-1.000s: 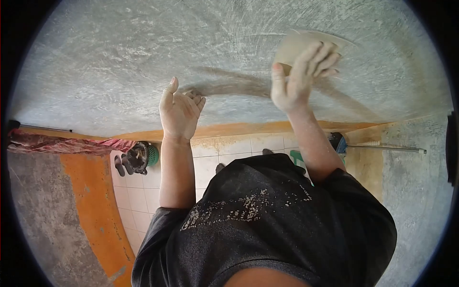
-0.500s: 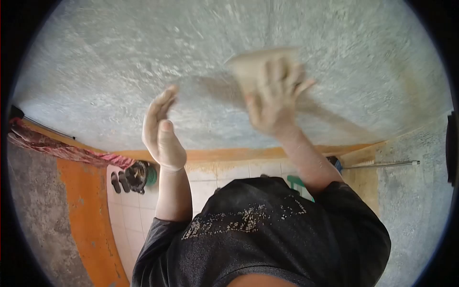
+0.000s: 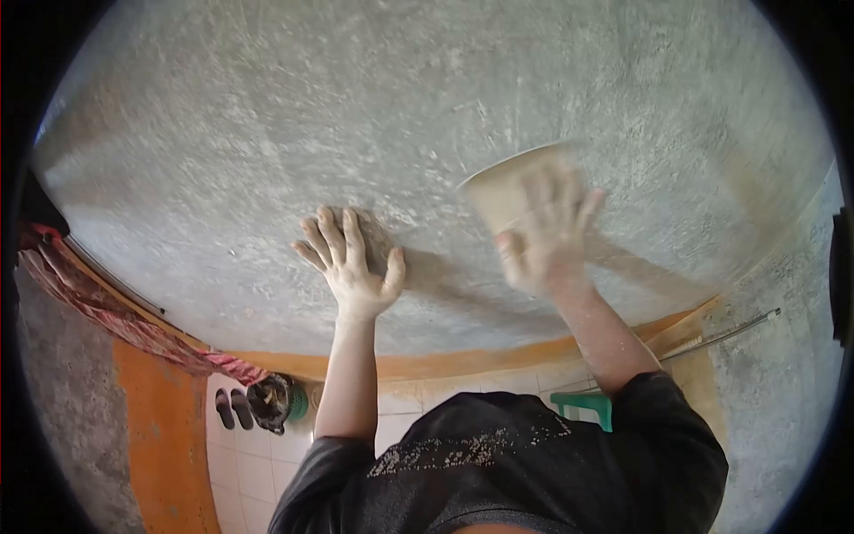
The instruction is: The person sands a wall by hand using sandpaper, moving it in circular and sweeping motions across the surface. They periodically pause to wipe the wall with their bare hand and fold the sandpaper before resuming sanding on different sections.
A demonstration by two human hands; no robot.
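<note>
My left hand (image 3: 354, 271) rests on the rough grey wall (image 3: 267, 160), its fingers spread and dusted pale. To the right, my right hand (image 3: 553, 236) presses a beige sheet of sandpaper (image 3: 498, 191) to the wall. The thumb lies near the sheet's lower edge and the fingers stretch over its face, with the little finger standing off to the side. Motion blurs that hand and the sheet. The sheet's upper edge curls slightly away from the wall, and its underside is hidden.
An orange band (image 3: 427, 365) runs along the wall's foot above a tiled floor. At lower left are a red patterned cloth (image 3: 124, 325), dark sandals (image 3: 233, 409) and a basket with a black bag (image 3: 277, 400). A green stool (image 3: 583, 405) stands at lower right.
My left hand has turned from a sideways, raised pose to lie spread on the wall. My right hand and the sandpaper have shifted right and lower in view. The camera's view has tilted.
</note>
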